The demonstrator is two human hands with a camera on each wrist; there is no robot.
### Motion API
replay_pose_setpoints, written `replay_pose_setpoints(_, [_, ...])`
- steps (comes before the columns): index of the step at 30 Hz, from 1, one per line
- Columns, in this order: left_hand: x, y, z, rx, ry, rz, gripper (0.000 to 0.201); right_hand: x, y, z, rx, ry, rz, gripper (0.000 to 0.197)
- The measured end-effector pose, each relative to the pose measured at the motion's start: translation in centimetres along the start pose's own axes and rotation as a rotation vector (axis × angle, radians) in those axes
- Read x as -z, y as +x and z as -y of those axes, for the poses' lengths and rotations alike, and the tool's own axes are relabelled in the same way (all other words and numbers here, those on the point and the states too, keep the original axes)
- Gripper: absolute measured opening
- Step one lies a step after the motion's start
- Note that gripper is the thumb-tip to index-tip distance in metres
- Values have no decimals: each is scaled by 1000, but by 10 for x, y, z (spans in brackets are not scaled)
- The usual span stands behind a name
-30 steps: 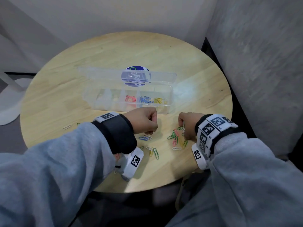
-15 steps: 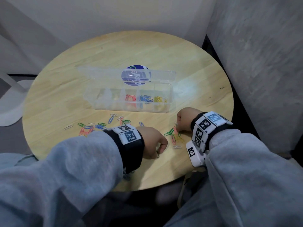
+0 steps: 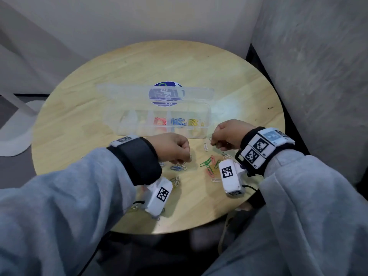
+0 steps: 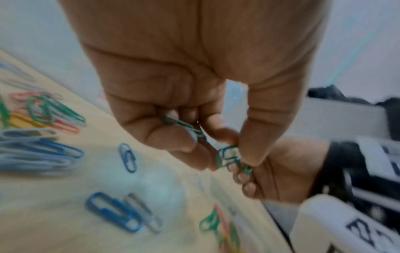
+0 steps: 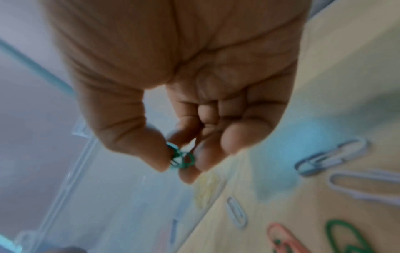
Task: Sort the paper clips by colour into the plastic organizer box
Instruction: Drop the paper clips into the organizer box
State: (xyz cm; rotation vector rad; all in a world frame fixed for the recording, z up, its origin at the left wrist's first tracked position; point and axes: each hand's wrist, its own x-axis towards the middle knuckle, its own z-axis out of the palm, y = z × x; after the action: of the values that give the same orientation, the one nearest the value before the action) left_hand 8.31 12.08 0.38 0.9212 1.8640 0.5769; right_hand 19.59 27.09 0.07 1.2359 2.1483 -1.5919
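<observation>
Above loose paper clips scattered on a round wooden table, the left hand pinches green paper clips between thumb and fingers, while the right hand pinches another green clip. Beyond both hands lies the open organizer box, holding red, blue and yellow clips in separate compartments.

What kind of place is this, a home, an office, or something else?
Hard to say for sure: probably a bare corner set up for recording hand tasks. A small round wooden table sits against plain walls, and both wrists wear camera bands with printed square markers.
</observation>
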Motion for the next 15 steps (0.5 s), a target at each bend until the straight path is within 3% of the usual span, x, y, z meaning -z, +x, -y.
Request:
replay_pose_setpoints(5, [6, 0, -2, 56, -415, -37, 28, 0, -4, 0, -60, 191, 101, 20])
replay_pose_setpoints(8, [1, 4, -4, 165, -440, -57, 26, 2, -7, 3, -106, 196, 70, 28])
replay_pose_setpoints(10, [-5, 8, -7, 196, -356, -58, 26, 4, -9, 4, -115, 135, 54, 23])
replay_pose_setpoints(12, [-12, 13, -11, 205, -249, -48, 22, 6, -12, 5, -114, -97, 61, 13])
replay_pose_setpoints(15, [-19, 21, -17, 157, -37, -42, 25, 3, -22, 4, -77, -645, 75, 3])
